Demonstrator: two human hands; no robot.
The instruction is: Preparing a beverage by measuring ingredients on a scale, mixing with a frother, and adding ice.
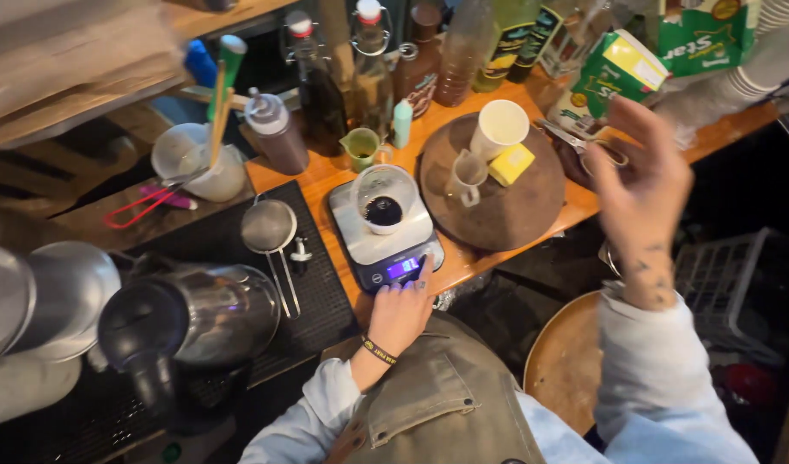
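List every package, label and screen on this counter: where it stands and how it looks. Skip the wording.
Scale screen: front of the silver scale, by the left hand; small rectangle glowing blue-violet.
Green carton: back right, tilted, above the raised right hand; green, white and yellow.
Green bag: top right corner; green with white print.
Bottle label: dark bottle at the back; black with yellow-green markings.
Brown bottle label: back centre; pale with red.
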